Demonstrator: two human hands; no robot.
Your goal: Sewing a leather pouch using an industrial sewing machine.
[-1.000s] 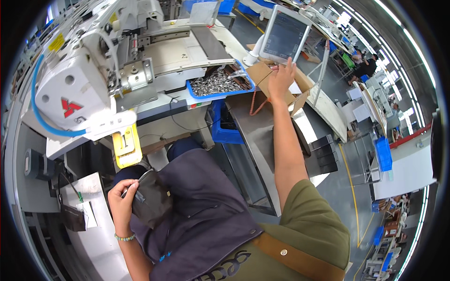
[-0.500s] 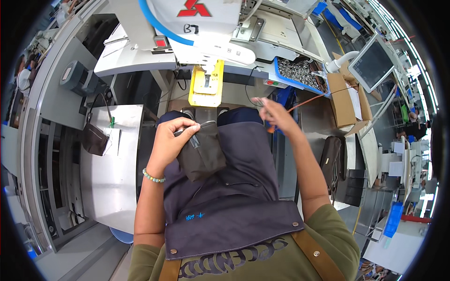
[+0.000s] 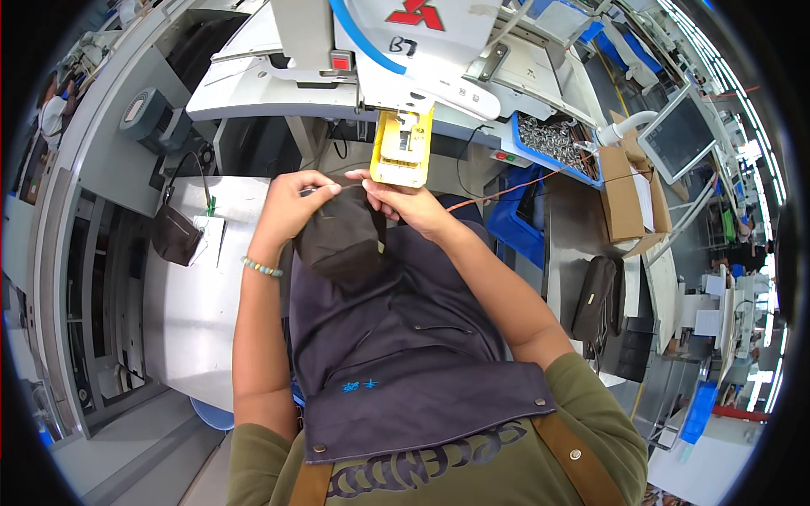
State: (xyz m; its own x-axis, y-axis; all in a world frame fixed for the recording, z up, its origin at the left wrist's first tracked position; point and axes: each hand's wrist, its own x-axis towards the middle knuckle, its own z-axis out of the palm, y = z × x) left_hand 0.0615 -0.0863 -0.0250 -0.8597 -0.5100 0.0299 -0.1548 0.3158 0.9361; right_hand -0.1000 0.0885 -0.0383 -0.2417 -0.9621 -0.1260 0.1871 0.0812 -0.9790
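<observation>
My left hand (image 3: 299, 202) pinches the top rim of a dark fabric pouch (image 3: 337, 244), which hangs above my apron-covered lap. My right hand (image 3: 401, 202) is at the pouch's upper right edge, fingers curled; an orange cord (image 3: 481, 199) runs into it, and whatever small thing it holds there is mostly hidden. Just above my hands is the yellow plate (image 3: 401, 175) under the head of a white sewing machine (image 3: 447, 59).
A blue tray of metal parts (image 3: 548, 139), a cardboard box (image 3: 623, 211) and a screen (image 3: 679, 135) are at right, above a blue bin (image 3: 515, 236) and dark bags (image 3: 595, 295). A steel side table (image 3: 190, 320) holds another dark bag (image 3: 173, 232). Other people work in the background.
My right hand has come from up by the screen and box, across to the pouch. My left hand has raised the pouch nearer the yellow plate. The view has swung round to face the machine.
</observation>
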